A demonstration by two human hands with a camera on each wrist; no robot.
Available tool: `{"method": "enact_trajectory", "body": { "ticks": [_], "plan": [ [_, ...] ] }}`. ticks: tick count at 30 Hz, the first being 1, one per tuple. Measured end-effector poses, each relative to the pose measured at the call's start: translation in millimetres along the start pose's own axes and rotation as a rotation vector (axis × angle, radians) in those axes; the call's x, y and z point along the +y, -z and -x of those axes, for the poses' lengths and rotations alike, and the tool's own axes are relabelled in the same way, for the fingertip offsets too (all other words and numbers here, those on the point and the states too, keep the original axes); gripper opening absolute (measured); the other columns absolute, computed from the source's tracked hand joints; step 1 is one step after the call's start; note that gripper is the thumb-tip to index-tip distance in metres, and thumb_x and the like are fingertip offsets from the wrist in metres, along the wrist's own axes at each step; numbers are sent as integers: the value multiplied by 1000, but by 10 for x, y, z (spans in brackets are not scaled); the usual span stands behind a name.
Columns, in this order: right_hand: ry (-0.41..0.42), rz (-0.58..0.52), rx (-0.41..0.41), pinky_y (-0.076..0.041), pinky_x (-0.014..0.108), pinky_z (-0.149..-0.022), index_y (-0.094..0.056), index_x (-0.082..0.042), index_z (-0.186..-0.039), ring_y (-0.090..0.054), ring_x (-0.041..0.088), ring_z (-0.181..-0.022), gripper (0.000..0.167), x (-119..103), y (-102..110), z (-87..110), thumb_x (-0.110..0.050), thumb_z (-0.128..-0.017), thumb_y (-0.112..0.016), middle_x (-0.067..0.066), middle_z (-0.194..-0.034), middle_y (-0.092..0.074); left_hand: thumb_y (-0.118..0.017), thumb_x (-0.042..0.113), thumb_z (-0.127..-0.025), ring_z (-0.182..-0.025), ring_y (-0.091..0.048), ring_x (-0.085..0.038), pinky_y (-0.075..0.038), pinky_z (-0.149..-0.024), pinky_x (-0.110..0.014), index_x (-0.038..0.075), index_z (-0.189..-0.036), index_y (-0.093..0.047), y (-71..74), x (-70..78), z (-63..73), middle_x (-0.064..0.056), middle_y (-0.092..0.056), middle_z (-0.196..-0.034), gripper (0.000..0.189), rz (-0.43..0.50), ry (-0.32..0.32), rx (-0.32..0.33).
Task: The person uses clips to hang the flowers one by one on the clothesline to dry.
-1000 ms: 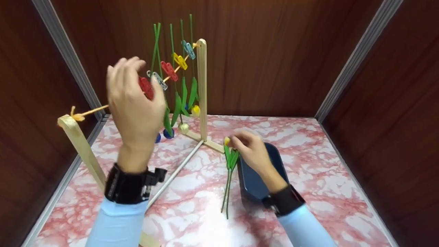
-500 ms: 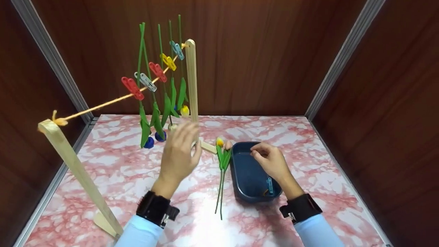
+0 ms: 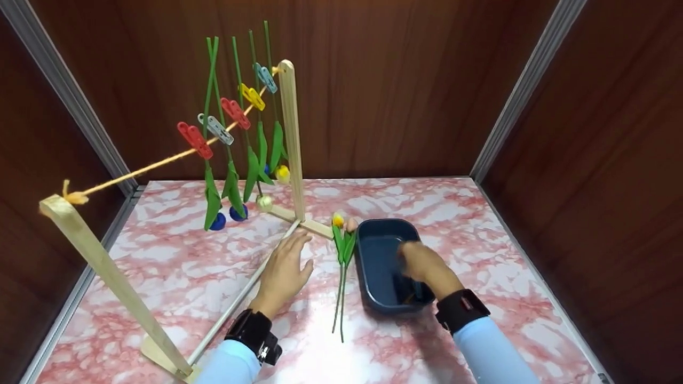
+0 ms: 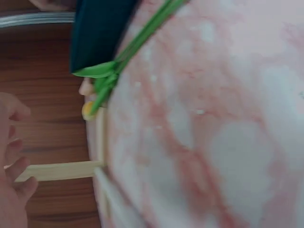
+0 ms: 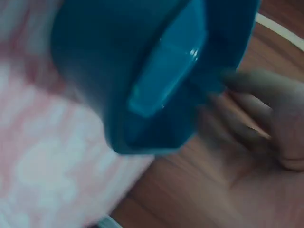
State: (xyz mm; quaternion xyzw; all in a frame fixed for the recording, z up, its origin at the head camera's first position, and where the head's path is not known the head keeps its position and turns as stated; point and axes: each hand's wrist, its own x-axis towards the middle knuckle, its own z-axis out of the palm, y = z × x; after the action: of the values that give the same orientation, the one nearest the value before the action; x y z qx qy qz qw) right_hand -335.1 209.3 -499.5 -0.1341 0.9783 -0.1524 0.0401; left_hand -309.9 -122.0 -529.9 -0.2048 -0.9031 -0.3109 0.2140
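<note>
Brown wood-grained walls [image 3: 373, 106] are enclosing three sides of the space, grey metal strips [image 3: 525, 88] running down both back corners. Between them the table [image 3: 507, 320] is spreading out, its top swirling white and pinkish-red like marble and catching a bright glare near the front. A pale wooden stand [image 3: 292, 133] is rising on the left, a white rod [image 3: 227, 314] joining its two posts low down and an orange string [image 3: 152, 167] stretching between their tops. Light-blue sleeves [image 3: 493, 349] are coming in from the near edge. Right of the middle, a dark blue tray [image 3: 381, 266] is sitting on the table. The right hand [image 3: 427, 266] is reaching over it, fingers loosely bent and apart; it is showing nothing in its grip, though blur is hiding the fingertips. The left hand [image 3: 283, 272] is relaxing beside the rod, thumb apart, holding nothing. Two loose flowers [image 3: 341, 245], yellow and pink, are lying between that hand and the tray. Five hanging flowers [image 3: 252, 170] are dangling heads-down along the string, where five pegs [image 3: 195, 140] are clipping on: red, grey, red, yellow, blue.
</note>
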Motion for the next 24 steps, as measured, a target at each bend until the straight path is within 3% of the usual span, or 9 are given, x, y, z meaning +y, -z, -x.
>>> {"method": "enact_trajectory", "body": {
  "ticks": [3,6,12,20,24],
  "plan": [
    [-41,135,-77,-61,56,-83,-71,0,-96,-72,38,-94,16,-48,-28,49,9,-83,-75,22,-102,-73,-80,5,-90,-135,-58,-40,-46,-116,-51,-1,-136,-65,-65,-55,60,-20,-65,-143,49,4,62,-35],
    [-61,208,-83,-61,58,-79,-68,1,-93,-73,43,-92,12,-79,-93,84,12,-89,-66,27,-102,-72,-79,6,-91,-133,-61,-38,-48,-114,-50,0,-135,-66,-105,-76,100,-18,-67,-140,47,9,111,-61],
    [-61,224,-99,-60,60,-82,-65,4,-94,-70,48,-93,12,-29,-208,106,12,-96,-57,32,-103,-68,-78,6,-92,-126,-64,-38,-53,-106,-53,2,-131,-69,-152,-78,163,-17,-71,-133,40,56,179,-72],
    [-32,187,14,-62,55,-76,-67,2,-88,-73,39,-85,11,96,-276,49,11,-91,-62,25,-93,-71,-74,8,-95,-128,-63,-39,-54,-103,-55,5,-133,-69,-199,-94,210,-17,-69,-135,39,109,259,-137],
    [21,167,110,-63,54,-73,-69,3,-87,-73,40,-82,10,107,-262,18,13,-87,-66,22,-98,-67,-74,8,-95,-128,-63,-38,-53,-104,-54,6,-135,-68,-198,-87,172,-18,-69,-136,41,133,294,-138]
  ]
}}
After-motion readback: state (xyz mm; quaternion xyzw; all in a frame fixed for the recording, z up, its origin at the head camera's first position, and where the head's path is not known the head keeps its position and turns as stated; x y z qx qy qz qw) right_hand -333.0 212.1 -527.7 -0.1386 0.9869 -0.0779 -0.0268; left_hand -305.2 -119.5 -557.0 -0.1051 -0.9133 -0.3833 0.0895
